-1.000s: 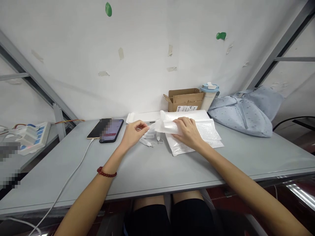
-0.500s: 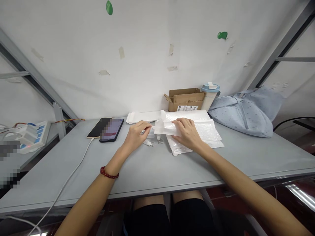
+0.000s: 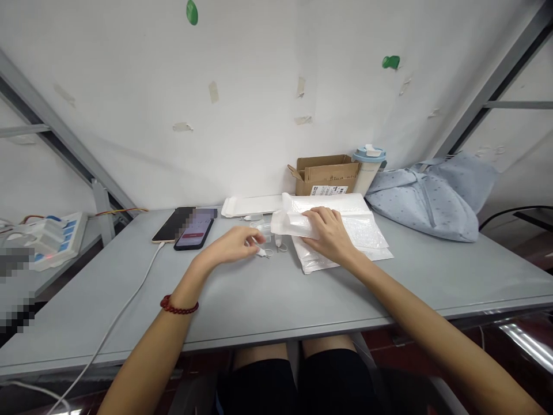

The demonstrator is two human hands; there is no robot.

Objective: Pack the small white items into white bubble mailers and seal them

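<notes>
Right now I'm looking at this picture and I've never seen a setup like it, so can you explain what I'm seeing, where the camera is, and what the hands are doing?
There is no machine here: a person sits at a grey table, and the single camera is worn on their head, looking forward and down. The right hand holds a clear plastic bag over a stack of white padded bags. The left hand, with a red bead bracelet, reaches to a small white part on the table; whether its grip has closed on it is hard to tell. Also there: a phone on a cable, a white tray, a cardboard box, a lidded cup and a blue cloth bag.
</notes>
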